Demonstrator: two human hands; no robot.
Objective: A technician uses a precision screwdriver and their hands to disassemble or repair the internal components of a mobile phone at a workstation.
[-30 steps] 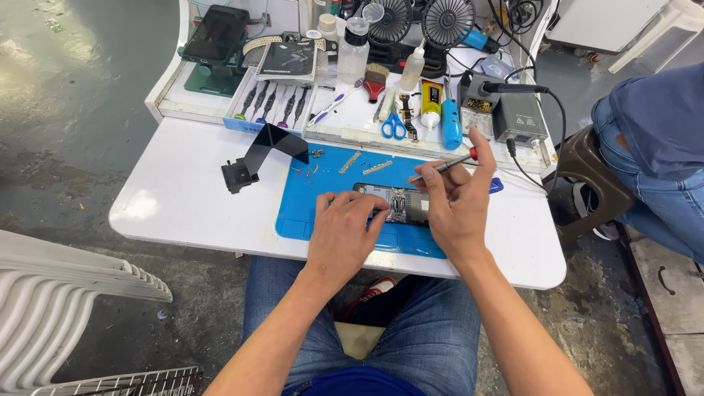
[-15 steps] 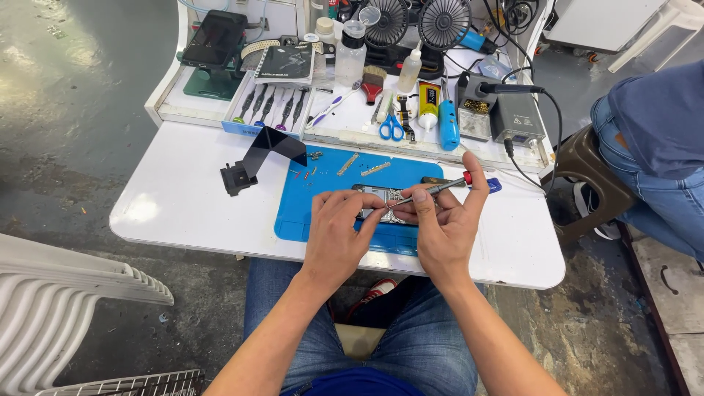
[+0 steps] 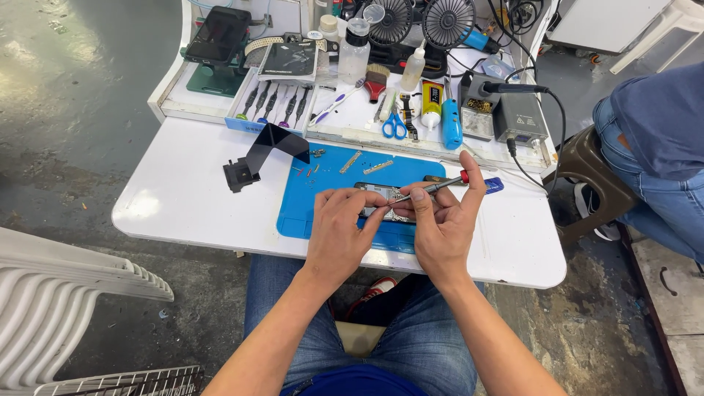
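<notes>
While the left hand [image 3: 339,231] lies curled over the left end of an opened phone [image 3: 383,202], its fingers bent and pressed close together with the thumb tip against the device's edge, the right hand [image 3: 442,227] pinches a slim screwdriver [image 3: 429,189] with a red band between thumb and index finger, the index finger stretched up along the handle and the other fingers folded beneath. This tool slants down to the left, its tip resting on the phone between the two hands. That phone sits flat on a blue work mat [image 3: 323,198], toward the mat's near middle, on a white table [image 3: 176,202]. Small screws and two thin metal strips are scattered on the mat beyond the phone. A black folded stand [image 3: 260,150] rests at the mat's far left corner. Farther back, a raised tray holds a row of screwdrivers [image 3: 275,105], blue scissors [image 3: 394,126], a red brush [image 3: 376,79], a clear bottle [image 3: 354,50] and two small fans [image 3: 418,18]. At the right edge, another person's leg in jeans [image 3: 660,169] is beside a brown stool [image 3: 587,165]
</notes>
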